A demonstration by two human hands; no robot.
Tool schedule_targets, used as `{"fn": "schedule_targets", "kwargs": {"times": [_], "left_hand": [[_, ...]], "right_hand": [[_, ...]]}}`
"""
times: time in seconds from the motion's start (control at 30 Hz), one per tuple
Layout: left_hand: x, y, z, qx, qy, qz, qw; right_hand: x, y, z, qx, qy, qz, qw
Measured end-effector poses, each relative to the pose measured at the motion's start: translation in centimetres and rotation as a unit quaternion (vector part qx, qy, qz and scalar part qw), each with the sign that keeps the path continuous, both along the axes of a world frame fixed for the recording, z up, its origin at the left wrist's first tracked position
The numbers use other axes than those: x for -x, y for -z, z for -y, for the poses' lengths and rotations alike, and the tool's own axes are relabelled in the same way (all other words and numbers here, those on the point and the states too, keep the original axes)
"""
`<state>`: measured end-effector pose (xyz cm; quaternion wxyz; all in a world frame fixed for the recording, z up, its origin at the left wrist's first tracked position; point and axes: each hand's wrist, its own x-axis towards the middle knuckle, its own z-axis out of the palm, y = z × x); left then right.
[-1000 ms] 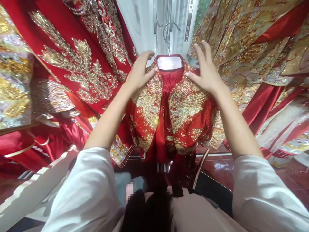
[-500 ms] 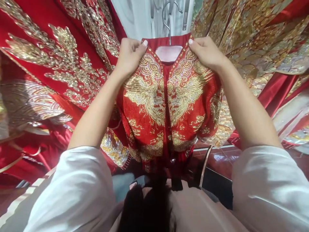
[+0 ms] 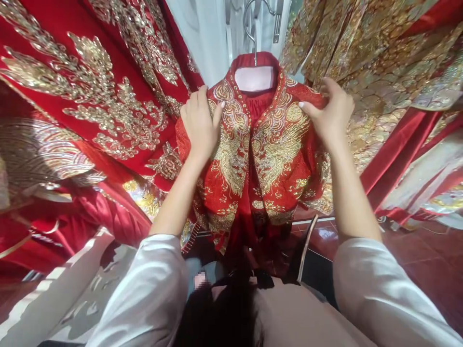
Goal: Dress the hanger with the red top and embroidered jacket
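Note:
A red jacket (image 3: 226, 193) with gold embroidery hangs by its collar area from a metal hanger, its front parted down the middle. My left hand (image 3: 199, 120) is on its left-side shoulder, thumb lying on the front and fingers over the shoulder edge. On the opposite shoulder, my right hand (image 3: 333, 113) has its thumb tip against the embroidered front, with the fingers curving over the sleeve top and partly hidden. The hanger hook (image 3: 253, 29) rises above the stand-up collar (image 3: 240, 60). A pale label (image 3: 254, 78) shows inside the neck.
Red garments with gold beadwork (image 3: 97, 72) hang close on the left. Gold scale-patterned garments (image 3: 379, 67) crowd the right side. White curtain-like fabric (image 3: 202, 38) is behind the hanger. Below are a reddish tiled floor (image 3: 415, 250) and a thin curved strip (image 3: 307, 248).
Both hands have moved outward from the collar edges to the shoulders and slightly down. The collar now stands up uncovered, and the jacket's front gap is wider at the bottom.

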<state>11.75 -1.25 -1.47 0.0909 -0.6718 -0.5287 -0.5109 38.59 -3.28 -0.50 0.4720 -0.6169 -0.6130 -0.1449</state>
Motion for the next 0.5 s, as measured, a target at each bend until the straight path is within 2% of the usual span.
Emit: {"fn": "schedule_targets", "kwargs": {"times": [0.07, 0.1, 0.13, 0.23, 0.3, 0.33, 0.4, 0.5], "left_hand": [[-1.1, 3.0, 2.1, -0.013, -0.029, -0.02, 0.999], [-1.6, 5.0, 3.2, -0.005, -0.043, -0.032, 0.999], [-2.1, 7.3, 4.4, 0.013, -0.053, -0.045, 0.998], [-2.7, 14.5, 6.9, 0.09, -0.057, -0.086, 0.991], [-2.0, 18.3, 7.6, 0.112, -0.05, -0.072, 0.99], [-1.4, 19.5, 7.8, 0.118, -0.041, -0.058, 0.991], [-0.1, 20.9, 8.2, 0.124, -0.024, -0.03, 0.991], [0.4, 20.7, 9.8, 0.099, 0.012, -0.014, 0.995]], "right_hand": [[2.9, 4.1, 2.4, -0.075, 0.063, -0.01, 0.995], [4.5, 6.8, 3.7, -0.082, 0.069, 0.0, 0.994], [6.0, 9.7, 4.9, -0.069, 0.06, 0.019, 0.996], [9.3, 18.4, 7.0, 0.037, 0.002, 0.066, 0.997], [9.6, 22.3, 7.0, 0.088, -0.01, 0.033, 0.996], [9.3, 23.5, 6.7, 0.106, -0.016, 0.007, 0.994], [8.2, 24.6, 6.2, 0.134, -0.03, -0.058, 0.989], [7.6, 23.9, 7.4, 0.16, -0.066, -0.148, 0.974]]}}
